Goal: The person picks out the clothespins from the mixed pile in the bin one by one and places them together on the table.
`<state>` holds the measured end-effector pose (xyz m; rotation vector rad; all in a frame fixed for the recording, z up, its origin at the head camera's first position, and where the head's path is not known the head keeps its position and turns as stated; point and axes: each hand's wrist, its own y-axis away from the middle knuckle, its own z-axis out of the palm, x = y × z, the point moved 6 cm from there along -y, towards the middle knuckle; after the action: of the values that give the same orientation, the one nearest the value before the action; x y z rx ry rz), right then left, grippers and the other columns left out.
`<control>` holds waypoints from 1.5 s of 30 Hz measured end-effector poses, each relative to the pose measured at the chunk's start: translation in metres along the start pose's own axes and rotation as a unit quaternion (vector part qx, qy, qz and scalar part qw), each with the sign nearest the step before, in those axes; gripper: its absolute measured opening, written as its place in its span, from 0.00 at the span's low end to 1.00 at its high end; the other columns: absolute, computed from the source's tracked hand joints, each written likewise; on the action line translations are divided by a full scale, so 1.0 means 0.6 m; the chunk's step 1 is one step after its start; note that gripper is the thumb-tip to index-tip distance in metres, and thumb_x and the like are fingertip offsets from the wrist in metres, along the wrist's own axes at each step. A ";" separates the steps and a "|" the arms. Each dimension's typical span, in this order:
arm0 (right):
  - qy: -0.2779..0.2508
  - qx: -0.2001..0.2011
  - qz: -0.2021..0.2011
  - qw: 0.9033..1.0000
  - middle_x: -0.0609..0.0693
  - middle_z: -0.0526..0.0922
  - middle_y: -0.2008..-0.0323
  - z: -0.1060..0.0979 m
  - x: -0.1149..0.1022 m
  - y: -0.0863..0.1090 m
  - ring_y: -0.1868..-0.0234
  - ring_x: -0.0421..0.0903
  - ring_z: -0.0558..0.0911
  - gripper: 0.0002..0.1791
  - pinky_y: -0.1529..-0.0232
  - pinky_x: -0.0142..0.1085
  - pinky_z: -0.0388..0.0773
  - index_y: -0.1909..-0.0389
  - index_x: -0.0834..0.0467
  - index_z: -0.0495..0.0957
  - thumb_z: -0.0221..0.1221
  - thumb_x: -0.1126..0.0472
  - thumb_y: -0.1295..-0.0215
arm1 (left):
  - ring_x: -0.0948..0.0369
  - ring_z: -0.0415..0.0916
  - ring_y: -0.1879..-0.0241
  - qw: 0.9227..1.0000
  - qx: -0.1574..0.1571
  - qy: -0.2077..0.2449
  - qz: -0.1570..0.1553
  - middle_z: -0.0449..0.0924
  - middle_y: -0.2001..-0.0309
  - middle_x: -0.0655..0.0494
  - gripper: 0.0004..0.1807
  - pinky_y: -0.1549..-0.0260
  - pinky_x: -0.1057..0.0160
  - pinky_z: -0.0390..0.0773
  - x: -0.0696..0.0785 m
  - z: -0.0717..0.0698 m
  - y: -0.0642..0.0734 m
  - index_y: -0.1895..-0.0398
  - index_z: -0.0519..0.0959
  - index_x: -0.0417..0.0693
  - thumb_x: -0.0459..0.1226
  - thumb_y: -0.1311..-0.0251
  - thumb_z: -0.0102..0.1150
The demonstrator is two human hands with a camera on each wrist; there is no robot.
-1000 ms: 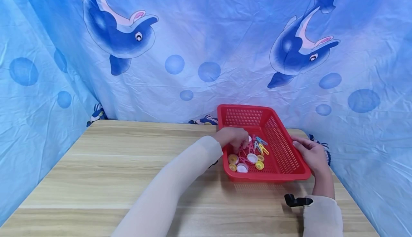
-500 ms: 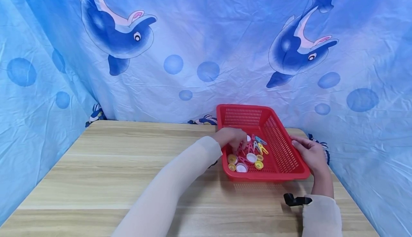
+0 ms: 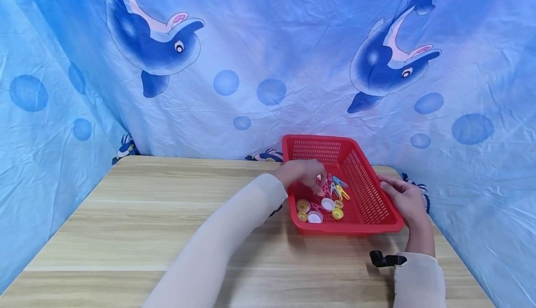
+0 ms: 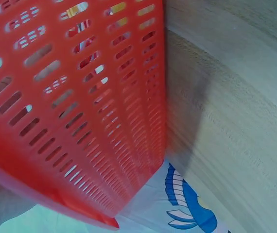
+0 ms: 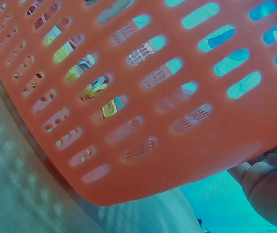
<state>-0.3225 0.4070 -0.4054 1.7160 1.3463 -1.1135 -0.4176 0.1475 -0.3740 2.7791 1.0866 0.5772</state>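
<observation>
A red plastic basket (image 3: 364,228) with slotted walls stands at the right of the table. My right hand (image 3: 408,201) grips its right rim, thumb on top and fingers behind it. My left hand (image 3: 307,174) reaches over the left rim, fingers bent down among pink clothespins (image 3: 324,190) and close to a white cap. I cannot tell whether the fingertips pinch a clothespin. Beside them lie a blue clothespin (image 3: 340,182) and a yellow clothespin (image 3: 343,193). White bottle caps (image 3: 328,204) and yellow caps (image 3: 337,213) lie nearer the front wall.
The wooden table (image 3: 159,215) extends to the left of the basket. Behind it hangs a blue curtain (image 3: 268,56) with printed dolphins. A black strap mount (image 3: 387,260) sticks out at the right wrist.
My left hand has risen slightly and shifted a little right inside the basket, its fingers drawing away from the left wall. The right hand keeps its grip on the rim.
</observation>
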 end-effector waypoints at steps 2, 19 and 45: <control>0.000 -0.001 -0.001 1.000 0.64 0.75 0.37 0.000 -0.001 0.001 0.60 0.40 0.87 0.36 0.59 0.40 0.86 0.27 0.55 0.70 0.58 0.39 0.28 | 0.65 0.77 0.59 1.000 0.019 0.007 0.011 0.81 0.61 0.66 0.12 0.57 0.65 0.81 0.000 -0.005 -0.002 0.62 0.83 0.62 0.52 0.43 0.74; 0.003 0.001 -0.003 1.000 0.63 0.74 0.37 0.003 -0.009 -0.001 0.59 0.40 0.86 0.36 0.58 0.40 0.86 0.26 0.54 0.70 0.57 0.39 0.27 | 0.63 0.72 0.57 0.986 0.137 -0.022 0.087 0.75 0.60 0.62 0.11 0.58 0.66 0.75 0.009 -0.039 0.014 0.60 0.79 0.55 0.48 0.35 0.68; 0.016 0.006 0.007 1.000 0.64 0.74 0.36 0.000 -0.003 0.009 0.60 0.40 0.86 0.36 0.59 0.39 0.86 0.26 0.56 0.69 0.57 0.39 0.27 | 0.57 0.72 0.35 0.983 0.147 -0.100 0.049 0.76 0.36 0.53 0.32 0.40 0.55 0.78 0.025 -0.084 0.128 0.29 0.74 0.53 0.41 0.37 0.70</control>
<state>-0.3175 0.4049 -0.4037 1.7566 1.3466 -1.0936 -0.3784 0.0989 -0.3051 3.0720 1.0729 0.1480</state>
